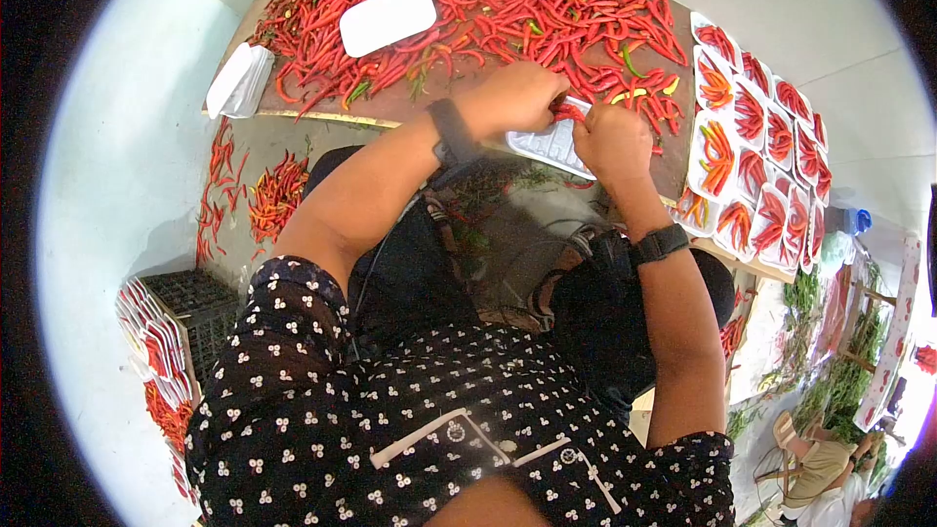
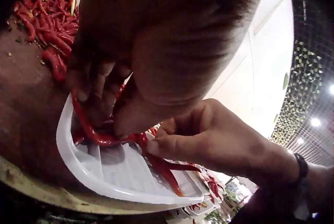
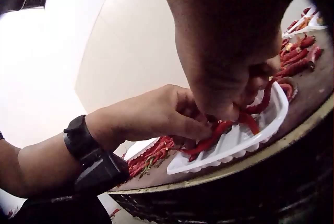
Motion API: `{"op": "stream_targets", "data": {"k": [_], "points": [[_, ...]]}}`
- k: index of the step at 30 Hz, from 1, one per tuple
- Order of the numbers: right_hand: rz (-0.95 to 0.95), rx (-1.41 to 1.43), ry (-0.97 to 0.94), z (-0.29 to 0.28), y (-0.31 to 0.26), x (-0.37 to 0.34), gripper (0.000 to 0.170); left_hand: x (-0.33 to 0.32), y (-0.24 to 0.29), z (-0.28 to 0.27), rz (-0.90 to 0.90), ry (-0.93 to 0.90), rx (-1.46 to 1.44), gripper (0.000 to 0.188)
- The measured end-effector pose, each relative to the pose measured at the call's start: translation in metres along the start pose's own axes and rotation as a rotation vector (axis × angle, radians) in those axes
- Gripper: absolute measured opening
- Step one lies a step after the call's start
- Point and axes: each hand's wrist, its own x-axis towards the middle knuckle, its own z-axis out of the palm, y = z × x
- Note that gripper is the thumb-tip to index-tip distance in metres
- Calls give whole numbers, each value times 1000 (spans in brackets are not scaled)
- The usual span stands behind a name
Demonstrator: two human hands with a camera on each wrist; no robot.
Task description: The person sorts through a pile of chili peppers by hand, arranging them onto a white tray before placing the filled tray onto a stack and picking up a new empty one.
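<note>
A white ribbed foam tray (image 1: 549, 152) sits at the table's near edge, with both hands over it. My left hand (image 1: 532, 98) pinches a red chili pepper (image 2: 86, 122) at the tray's left side; in the left wrist view it curves out below the fingers. At the tray's other end, my right hand (image 1: 617, 141) has its thumb and fingers curled on red chilies, one of which, a chili (image 2: 167, 174), slants down toward the rim. The hands nearly meet in the right wrist view, and chilies (image 3: 214, 138) show beneath the fingertips. The fingers partly hide the tray's contents.
A large heap of red chilies (image 1: 547, 24) covers the table's far side, with an overturned white tray (image 1: 388, 20) on it. Stacked white trays (image 1: 239, 80) stand at the left corner. Filled trays (image 1: 750, 115) crowd the right side. A black crate (image 1: 195, 317) stands on the floor, left.
</note>
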Motion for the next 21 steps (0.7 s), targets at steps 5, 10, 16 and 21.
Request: {"op": "stream_targets", "data": {"k": [5,10,16,21], "points": [[1,20,12,8,7,3,25,1,0,2,5,7,17,18],[-8,32,11,10,7,3,27,0,3,0,-6,-10,18,19],[71,45,70,13,7,2,19,-1,2,3,-8,-6,13,21],[62,39,77,12,5,1,19,-1,3,2,-34,-9,38,22]]}}
